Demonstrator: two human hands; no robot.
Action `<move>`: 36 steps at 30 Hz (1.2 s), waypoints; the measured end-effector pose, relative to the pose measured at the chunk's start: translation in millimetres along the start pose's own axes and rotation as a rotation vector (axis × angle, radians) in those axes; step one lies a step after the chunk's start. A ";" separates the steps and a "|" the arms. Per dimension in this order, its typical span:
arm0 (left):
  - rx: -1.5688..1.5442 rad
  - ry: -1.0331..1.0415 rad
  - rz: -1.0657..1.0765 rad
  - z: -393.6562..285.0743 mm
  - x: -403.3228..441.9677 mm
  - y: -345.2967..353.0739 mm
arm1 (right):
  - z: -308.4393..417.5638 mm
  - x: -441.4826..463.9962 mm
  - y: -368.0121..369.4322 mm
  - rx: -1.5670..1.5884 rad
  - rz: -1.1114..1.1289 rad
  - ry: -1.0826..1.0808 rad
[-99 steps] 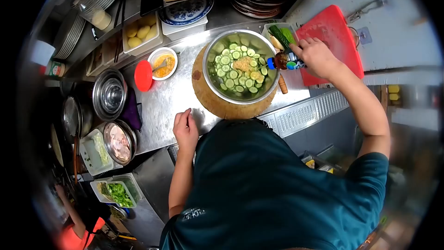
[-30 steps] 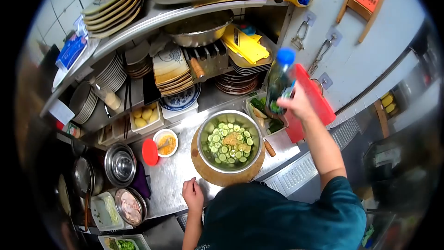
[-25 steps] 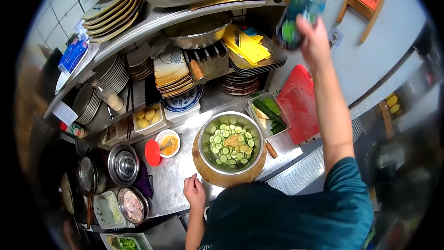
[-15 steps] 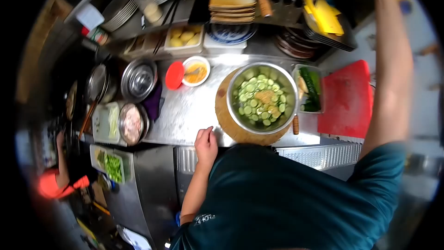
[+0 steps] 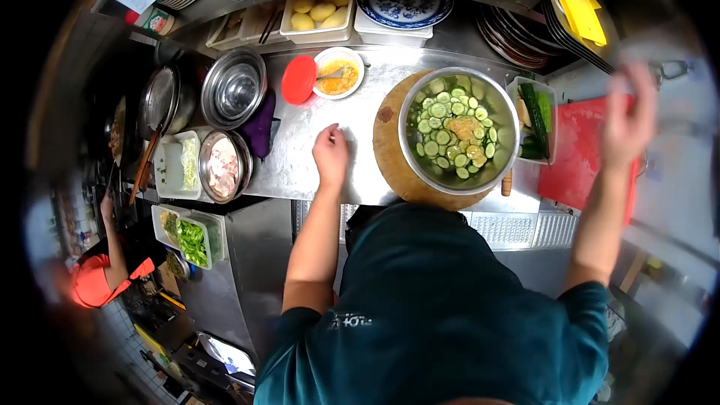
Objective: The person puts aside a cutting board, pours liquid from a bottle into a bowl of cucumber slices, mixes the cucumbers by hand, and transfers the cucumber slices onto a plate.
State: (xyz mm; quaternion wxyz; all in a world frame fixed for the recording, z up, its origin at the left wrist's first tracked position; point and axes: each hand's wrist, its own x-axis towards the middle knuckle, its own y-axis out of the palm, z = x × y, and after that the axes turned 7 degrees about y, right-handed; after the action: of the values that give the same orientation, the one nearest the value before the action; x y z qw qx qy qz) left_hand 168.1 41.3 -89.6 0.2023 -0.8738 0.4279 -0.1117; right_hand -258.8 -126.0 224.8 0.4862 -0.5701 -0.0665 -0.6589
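A large steel bowl (image 5: 414, 157) of sliced cucumber (image 5: 444, 132) stands on a round wooden board (image 5: 388, 116). Minced garlic (image 5: 465, 129) lies heaped on the slices in some liquid. Left of the board, my left hand (image 5: 331, 156) is just above the steel counter, fingers curled in and nothing visible in them. My right hand (image 5: 632, 114) is raised over the red cutting board (image 5: 581, 135), blurred by motion, with thumb and fingers apart and nothing seen in it. A wooden handle (image 5: 507, 182) pokes out beside the bowl.
Behind the counter sit a white bowl of yellow-orange mince (image 5: 337, 73), a red lid (image 5: 299, 79) and a tub of potatoes (image 5: 319, 15). A container of cucumbers (image 5: 534, 120) stands right. Left are steel bowls (image 5: 234, 88), raw meat (image 5: 223, 169) and a co-worker's arm (image 5: 112, 240).
My right hand has come down from the upper right edge to above the red board. My left hand has lifted forward over the counter. The view has shifted.
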 end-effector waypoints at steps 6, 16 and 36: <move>0.779 0.447 0.223 -21.6 134.5 0.0 | 11.2 -211.8 20.5 -0.109 0.385 0.727; 1.275 0.396 0.783 -26.9 207.4 44.2 | 51.0 -286.2 -23.5 -0.179 0.240 1.053; 0.020 -0.318 0.536 38.5 209.5 42.2 | 29.3 -290.0 -31.5 -0.168 0.223 0.975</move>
State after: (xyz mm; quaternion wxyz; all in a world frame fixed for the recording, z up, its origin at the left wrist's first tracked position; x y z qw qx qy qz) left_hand 280.3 -138.2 -138.3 0.2975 -0.7343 0.6050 0.0796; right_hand -296.8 72.9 12.8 0.4806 -0.2371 0.2829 -0.7955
